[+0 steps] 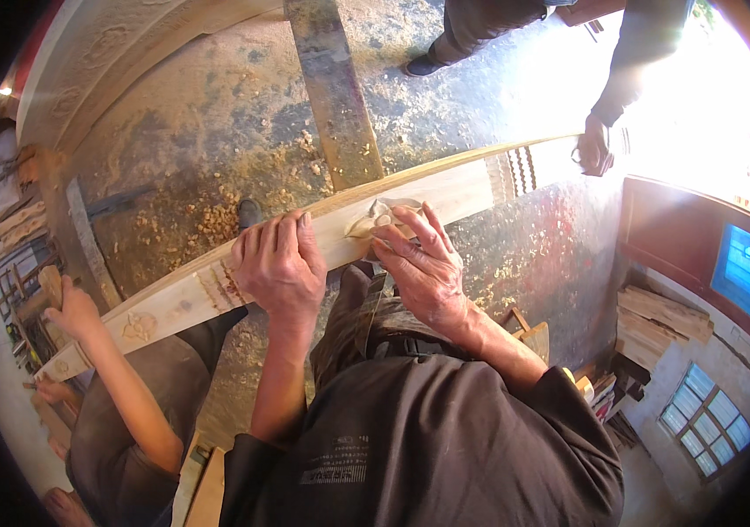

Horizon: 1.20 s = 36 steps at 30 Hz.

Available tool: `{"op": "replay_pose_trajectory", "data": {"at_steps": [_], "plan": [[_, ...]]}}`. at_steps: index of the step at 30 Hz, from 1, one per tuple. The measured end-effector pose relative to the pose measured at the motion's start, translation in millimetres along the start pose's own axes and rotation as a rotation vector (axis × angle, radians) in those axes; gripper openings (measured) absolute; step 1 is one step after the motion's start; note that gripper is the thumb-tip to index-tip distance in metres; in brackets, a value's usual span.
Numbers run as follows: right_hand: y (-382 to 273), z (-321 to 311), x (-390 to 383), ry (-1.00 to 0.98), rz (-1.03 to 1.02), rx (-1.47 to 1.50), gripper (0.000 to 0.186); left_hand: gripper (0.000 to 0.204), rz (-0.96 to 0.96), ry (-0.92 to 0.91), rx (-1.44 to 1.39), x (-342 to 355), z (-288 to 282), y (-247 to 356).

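Observation:
A long, pale wooden beam (445, 198) with carved details crosses in front of me, rising from lower left to upper right. My left hand (281, 265) is closed over it, fingers wrapped on its far edge. A raised carved ornament (373, 217) stands out near the beam's middle. Against this ornament rest the bent, parted fingers of my right hand (423, 263); no tool shows in them. Grooved carved bands (511, 173) lie farther right, and a carved flower (140, 326) sits toward the left end.
At left, a co-worker's hand (74, 312) holds a wooden-looking tool above the beam. Another person's hand (595, 149) touches the far right end. Wood shavings (221, 220) litter the floor beside a flat plank (331, 88). Boards (656, 321) are stacked at right.

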State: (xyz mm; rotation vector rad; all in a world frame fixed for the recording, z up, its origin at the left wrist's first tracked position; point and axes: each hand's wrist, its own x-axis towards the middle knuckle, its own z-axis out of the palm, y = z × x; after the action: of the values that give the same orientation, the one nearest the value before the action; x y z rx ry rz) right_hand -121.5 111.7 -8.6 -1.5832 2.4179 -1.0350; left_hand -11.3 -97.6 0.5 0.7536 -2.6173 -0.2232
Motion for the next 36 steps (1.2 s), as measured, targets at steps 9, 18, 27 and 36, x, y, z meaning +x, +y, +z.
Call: {"op": "replay_pose_trajectory", "data": {"at_steps": [9, 18, 27, 36], "plan": [[1, 0, 8, -0.019, -0.038, 0.026, 0.047, 0.020, 0.002, -0.002, 0.018, 0, -1, -1], [-1, -1, 6, -0.039, -0.025, 0.014, 0.045, 0.020, -0.008, -0.009, 0.009, 0, -1, 0], [-11, 4, 16, -0.076, -0.030, -0.018, 0.040, 0.018, -0.011, -0.003, 0.009, 0, -1, 1], [-23, 2, 26, -0.039, -0.022, -0.061, 0.035, 0.017, -0.010, -0.024, 0.023, 1, -2, 1]]}}
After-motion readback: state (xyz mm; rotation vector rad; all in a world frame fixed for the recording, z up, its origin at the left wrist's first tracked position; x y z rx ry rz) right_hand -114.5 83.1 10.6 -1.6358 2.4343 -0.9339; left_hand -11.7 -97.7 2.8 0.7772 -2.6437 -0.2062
